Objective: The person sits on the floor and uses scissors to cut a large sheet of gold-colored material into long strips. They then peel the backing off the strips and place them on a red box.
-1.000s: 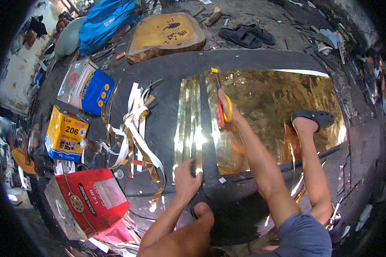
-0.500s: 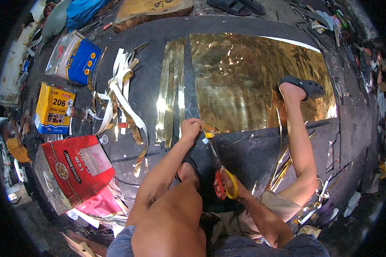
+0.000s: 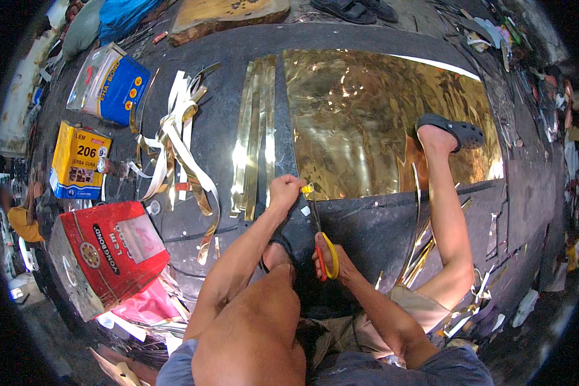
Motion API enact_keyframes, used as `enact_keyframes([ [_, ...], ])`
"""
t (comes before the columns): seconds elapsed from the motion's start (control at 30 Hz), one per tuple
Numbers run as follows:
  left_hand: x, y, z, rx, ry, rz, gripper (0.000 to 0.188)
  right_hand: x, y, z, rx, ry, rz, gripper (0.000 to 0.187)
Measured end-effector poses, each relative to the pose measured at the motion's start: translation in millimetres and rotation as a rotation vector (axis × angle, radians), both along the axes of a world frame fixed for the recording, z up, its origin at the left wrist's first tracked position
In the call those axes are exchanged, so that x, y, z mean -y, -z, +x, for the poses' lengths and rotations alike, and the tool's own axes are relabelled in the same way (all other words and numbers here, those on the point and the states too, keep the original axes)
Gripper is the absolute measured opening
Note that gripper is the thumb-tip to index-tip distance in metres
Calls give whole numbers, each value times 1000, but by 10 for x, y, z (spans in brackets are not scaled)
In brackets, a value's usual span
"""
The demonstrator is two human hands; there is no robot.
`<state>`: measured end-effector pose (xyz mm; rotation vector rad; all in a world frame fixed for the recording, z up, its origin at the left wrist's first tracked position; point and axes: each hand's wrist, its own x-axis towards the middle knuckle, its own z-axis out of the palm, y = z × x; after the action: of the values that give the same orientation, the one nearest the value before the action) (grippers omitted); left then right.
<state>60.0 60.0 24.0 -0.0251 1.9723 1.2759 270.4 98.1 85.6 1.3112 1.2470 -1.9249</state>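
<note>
My right hand [image 3: 335,258] grips scissors [image 3: 327,256] by their red and yellow handles. The blades point away from me, with their tips just below a small yellow-gold strip [image 3: 308,189]. Pinched in the fingers of my left hand [image 3: 285,192] is that strip, at the near left corner of a large shiny gold sheet [image 3: 354,128]. Under the strip, apart from it, shows a little pale scrap [image 3: 305,210]. Beyond my left hand several long gold strips [image 3: 254,141] lie side by side. My foot in a dark clog [image 3: 463,135] rests on the sheet's right part.
Tangled white and gold strips [image 3: 180,128] lie at left. Beside them stand a blue can [image 3: 127,93], a yellow and blue can [image 3: 77,157] and a red box [image 3: 109,251]. A wooden slab [image 3: 228,19] and sandals [image 3: 347,9] are at the far edge. Another person sits far left.
The scissors and my right hand have moved slightly left and away from me. The yellow-gold strip now looks shorter, and a pale scrap shows apart below it.
</note>
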Motion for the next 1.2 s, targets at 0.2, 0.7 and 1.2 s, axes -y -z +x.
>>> enact_keyframes([
  [0.2, 132, -7, 254, -88, 225, 47, 37, -45, 101, -116, -12, 26, 52, 75],
  [0.7, 196, 84, 364, -163, 156, 100, 28, -88, 71, -248, -30, 47, 89, 69],
  [1.2, 190, -292, 261, 174, 119, 231, 23, -444, 601, -845, -493, -26, 444, 60],
])
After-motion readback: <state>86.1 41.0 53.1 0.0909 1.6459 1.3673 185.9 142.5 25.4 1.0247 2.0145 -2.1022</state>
